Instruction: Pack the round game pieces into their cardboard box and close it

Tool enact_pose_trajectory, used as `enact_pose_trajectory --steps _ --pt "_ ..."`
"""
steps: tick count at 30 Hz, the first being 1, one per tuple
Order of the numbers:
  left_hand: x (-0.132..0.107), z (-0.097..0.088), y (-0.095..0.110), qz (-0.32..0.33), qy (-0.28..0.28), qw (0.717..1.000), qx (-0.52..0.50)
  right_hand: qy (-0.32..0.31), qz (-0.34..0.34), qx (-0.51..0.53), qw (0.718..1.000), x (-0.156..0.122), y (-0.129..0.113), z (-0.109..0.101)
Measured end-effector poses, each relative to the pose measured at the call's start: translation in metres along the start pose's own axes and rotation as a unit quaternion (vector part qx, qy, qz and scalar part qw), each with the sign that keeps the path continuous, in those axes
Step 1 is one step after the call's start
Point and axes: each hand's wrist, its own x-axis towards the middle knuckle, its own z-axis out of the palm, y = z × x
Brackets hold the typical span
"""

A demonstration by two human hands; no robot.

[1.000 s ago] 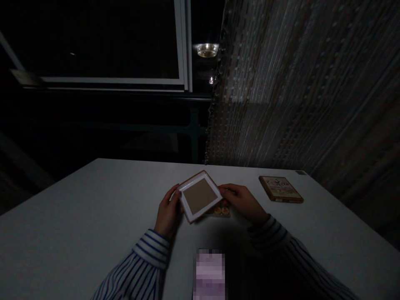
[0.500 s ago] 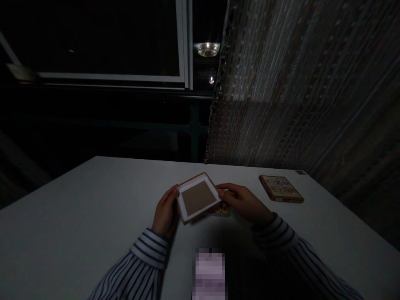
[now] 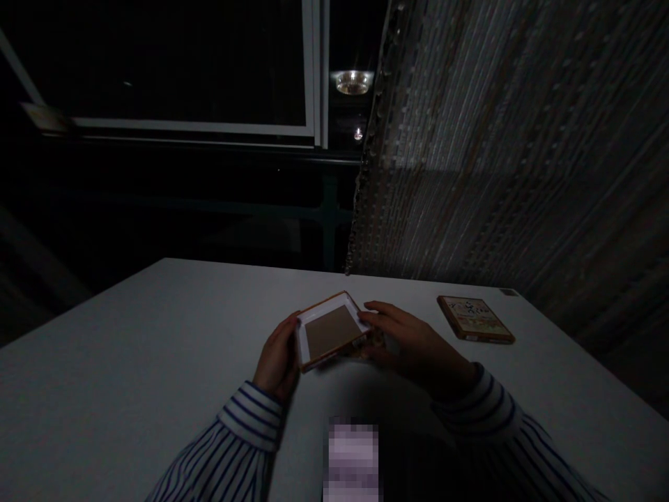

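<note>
My left hand [image 3: 277,357] is closed on the left side of a shallow open box [image 3: 332,331]. The box has white inner walls, a brown-grey bottom and an orange-brown outside; it is tilted above the table. My right hand [image 3: 415,343] is at the box's right corner with its fingers apart. One fingertip touches the rim there, and the thumb sits lower. Under that corner a patterned thing [image 3: 360,354] shows in part, mostly covered by the box and the hand, too dark to name.
A flat, closed box [image 3: 477,319] with a printed lid lies at the right on the white table [image 3: 209,307]. A small dark label [image 3: 508,293] is at the far right corner. Beyond the table are a string curtain [image 3: 444,174] and a dark window. A blurred pinkish patch [image 3: 353,460] appears at the bottom.
My right hand's fingers have spread at the box's corner, and its thumb has moved down off the rim. The left hand keeps its hold. The view has shifted slightly.
</note>
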Motion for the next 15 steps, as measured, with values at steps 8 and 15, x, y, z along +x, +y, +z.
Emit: enact_pose_trajectory --steps 8,15 --pt "-0.007 0.006 0.006 -0.055 -0.057 0.996 -0.044 0.011 -0.078 -0.123 0.989 0.002 -0.001 -0.001" --pt "0.001 -0.005 0.0 0.039 0.045 0.991 0.122 0.023 -0.09 -0.167 0.982 0.001 0.003 -0.005"
